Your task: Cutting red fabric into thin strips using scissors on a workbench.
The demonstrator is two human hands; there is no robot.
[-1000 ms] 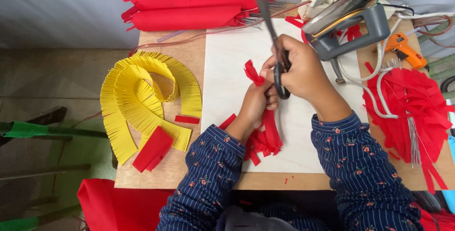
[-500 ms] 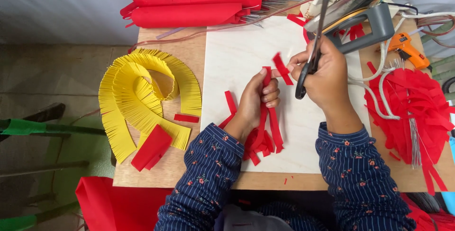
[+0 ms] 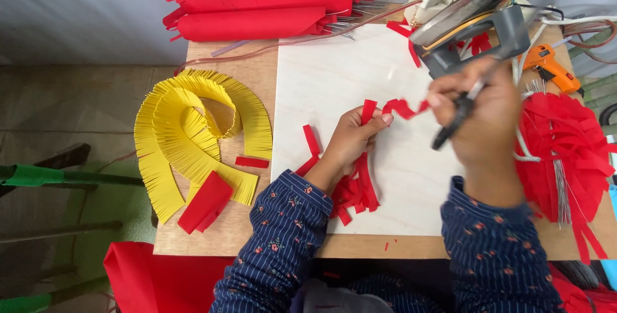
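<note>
White board on a wooden table; left hand pinches the red paper strip; right hand grips scissors; keep that strip taut for clean curling.

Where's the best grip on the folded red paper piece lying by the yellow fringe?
Probably pinch the folded red paper piece at its lower-left end, coming from the table's front edge. It lies flat and slanted; that end sits on bare wooden table, while the upper-right end touches the yellow fringe.

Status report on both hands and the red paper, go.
Left hand pinches red paper strips. Right hand grips scissors, raised, blurred. Curled strip between the hands.
</note>
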